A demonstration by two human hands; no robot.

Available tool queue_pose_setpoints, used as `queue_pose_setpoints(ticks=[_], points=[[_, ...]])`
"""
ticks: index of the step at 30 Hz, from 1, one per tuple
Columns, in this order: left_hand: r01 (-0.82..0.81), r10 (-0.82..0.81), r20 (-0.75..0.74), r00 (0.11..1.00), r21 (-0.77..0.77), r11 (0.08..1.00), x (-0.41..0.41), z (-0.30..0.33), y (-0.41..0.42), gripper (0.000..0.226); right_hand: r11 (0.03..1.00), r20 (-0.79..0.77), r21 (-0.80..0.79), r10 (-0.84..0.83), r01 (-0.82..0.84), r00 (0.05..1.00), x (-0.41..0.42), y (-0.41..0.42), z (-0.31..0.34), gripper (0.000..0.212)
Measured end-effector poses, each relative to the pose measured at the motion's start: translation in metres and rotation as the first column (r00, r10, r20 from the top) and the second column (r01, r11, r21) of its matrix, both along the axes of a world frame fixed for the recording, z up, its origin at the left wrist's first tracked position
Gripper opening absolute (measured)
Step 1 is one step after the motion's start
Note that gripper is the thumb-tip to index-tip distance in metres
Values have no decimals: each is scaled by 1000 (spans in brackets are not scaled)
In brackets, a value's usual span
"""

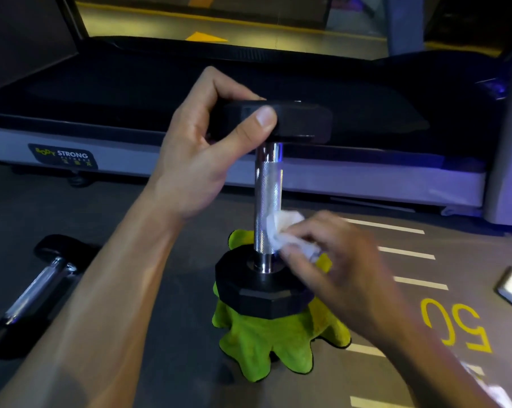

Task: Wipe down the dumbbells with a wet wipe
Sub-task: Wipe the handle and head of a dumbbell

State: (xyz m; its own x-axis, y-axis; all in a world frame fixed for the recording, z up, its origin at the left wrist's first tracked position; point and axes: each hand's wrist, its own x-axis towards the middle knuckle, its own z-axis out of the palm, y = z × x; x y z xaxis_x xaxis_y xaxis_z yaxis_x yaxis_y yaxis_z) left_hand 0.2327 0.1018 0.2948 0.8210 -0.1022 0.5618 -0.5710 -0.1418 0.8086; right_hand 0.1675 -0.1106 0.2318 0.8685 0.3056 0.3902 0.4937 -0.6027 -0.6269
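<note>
Black rubber heads are capping a dumbbell (269,187) that is standing upright on a green cloth (266,346); the left hand (202,142) is gripping the top head, thumb and fingers curled round it; the right hand (334,266) is pinching a white wet wipe (284,234) against the lower chrome handle; a treadmill (249,92) behind is showing "BODY STRONG FITNESS"; the grey floor (190,219) is carrying white stripes and a yellow "50"; a second dumbbell (40,278) is lying at left.

Head-worn view, close, looking down.
</note>
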Motion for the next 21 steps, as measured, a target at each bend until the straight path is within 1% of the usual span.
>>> queue_pose_setpoints(ticks=[2,3,4,5,6,8,10,11,12,13,15,16,17,18,20,21], points=[[-1,1,-4,1000,-5,1000,1,0,1,17,988,-119,-15,148,-151,982,2,4,-1,8],[1,-1,-4,1000,-6,1000,1,0,2,17,983,-156,-20,180,-185,971,6,5,1,8],[5,-5,-4,1000,-8,1000,1,-1,2,18,980,-157,-40,189,-197,969,9,5,5,8],[13,-13,-4,1000,-12,1000,1,-1,1,18,980,-114,-56,185,-192,976,13,8,8,7],[21,-21,-5,1000,-18,1000,1,0,0,19,984,-37,-49,172,-174,984,17,13,12,7],[28,-28,-9,1000,-26,999,1,0,-1,20,996,124,33,78,-83,989,29,25,20,6],[36,-36,-19,999,-14,999,0,0,-4,23,985,183,170,-48,17,982,35,34,24,6],[40,-40,-23,999,-16,999,1,1,-4,24,979,184,199,-69,32,980,35,35,23,8],[36,-37,-25,999,-23,999,1,0,-4,25,983,167,181,-41,10,985,30,34,17,10],[28,-29,-28,999,-31,999,2,0,-3,24,991,119,131,20,-36,993,23,31,10,12],[18,-20,-35,999,-43,999,2,-1,-2,23,992,-36,30,126,-125,991,7,25,-3,16],[16,-18,-37,999,-46,999,2,-1,-2,22,990,-76,5,143,-143,987,4,23,-4,16],[16,-18,-36,999,-50,999,2,-1,-2,22,990,-51,-4,139,-139,989,6,22,-1,15],[22,-24,-34,999,-52,998,1,-1,-3,21,993,21,1,117,-117,993,12,24,4,11],[34,-35,-27,999,-49,998,0,0,-4,20,993,151,114,19,-37,988,25,31,16,5],[34,-35,-25,999,-43,999,-1,0,-4,20,983,174,183,-26,-6,984,30,35,20,5]])
